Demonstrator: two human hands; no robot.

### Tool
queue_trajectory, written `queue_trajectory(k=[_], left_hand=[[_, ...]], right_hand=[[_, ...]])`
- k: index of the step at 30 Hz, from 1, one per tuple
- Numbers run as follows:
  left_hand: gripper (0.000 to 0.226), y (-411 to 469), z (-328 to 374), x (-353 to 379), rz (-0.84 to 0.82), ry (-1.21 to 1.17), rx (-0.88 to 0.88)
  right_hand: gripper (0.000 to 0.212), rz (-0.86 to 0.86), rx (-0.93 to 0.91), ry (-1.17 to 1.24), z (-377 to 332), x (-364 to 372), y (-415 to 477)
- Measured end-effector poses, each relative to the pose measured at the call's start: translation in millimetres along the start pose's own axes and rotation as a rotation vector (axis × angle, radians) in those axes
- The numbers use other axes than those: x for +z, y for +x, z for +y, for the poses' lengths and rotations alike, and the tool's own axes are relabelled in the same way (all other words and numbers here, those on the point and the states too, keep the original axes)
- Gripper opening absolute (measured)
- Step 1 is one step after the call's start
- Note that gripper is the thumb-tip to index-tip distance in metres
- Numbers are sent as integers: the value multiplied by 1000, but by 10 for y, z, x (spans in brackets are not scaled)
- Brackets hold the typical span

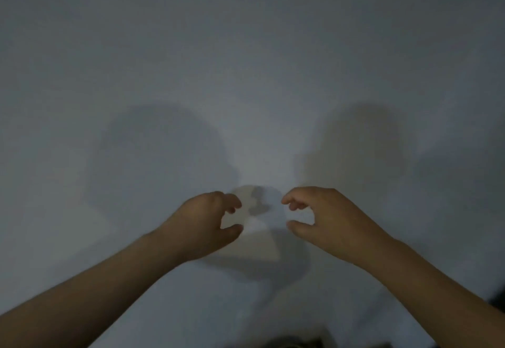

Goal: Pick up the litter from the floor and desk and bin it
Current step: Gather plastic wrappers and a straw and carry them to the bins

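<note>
A pale, crumpled piece of paper lies on a dim grey-white surface, low in the middle of the head view. My left hand hovers at its left edge, fingers and thumb bent in a wide claw with paper showing in the gap between them. At the paper's right edge is my right hand, in the same pose with fingertips and thumb apart. The frame is blurred, so I cannot tell whether either hand touches the paper. Neither hand holds anything that I can see.
Soft shadows of my arms and head fall on the surface around the paper. A dark, unclear shape pokes in at the bottom edge, and another dark patch sits at the right edge.
</note>
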State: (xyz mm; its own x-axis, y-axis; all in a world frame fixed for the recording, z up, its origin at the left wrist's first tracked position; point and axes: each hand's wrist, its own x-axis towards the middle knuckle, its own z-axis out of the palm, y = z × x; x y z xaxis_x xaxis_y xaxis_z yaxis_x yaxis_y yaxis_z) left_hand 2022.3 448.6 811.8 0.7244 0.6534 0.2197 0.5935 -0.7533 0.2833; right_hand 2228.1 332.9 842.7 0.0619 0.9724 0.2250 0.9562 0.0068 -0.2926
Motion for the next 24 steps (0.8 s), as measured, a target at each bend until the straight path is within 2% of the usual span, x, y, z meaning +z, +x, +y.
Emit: queue_trajectory(k=[10,14,19,24], left_hand=[[39,-1543,-480,-982,216,182,-439],[40,-2396,-588,-1326,278,236,-631],[41,-3657,-617,-1777,387,317,-840],[37,-5039,-474,-2095,449,362,-1027]], right_hand=[[30,-90,-524,44,-1546,154,448],[31,-117,-724,80,-2377,300,471],[31,-140,-967,139,-3626,506,237],[35,-203,-1164,222,-4910,726,-396]])
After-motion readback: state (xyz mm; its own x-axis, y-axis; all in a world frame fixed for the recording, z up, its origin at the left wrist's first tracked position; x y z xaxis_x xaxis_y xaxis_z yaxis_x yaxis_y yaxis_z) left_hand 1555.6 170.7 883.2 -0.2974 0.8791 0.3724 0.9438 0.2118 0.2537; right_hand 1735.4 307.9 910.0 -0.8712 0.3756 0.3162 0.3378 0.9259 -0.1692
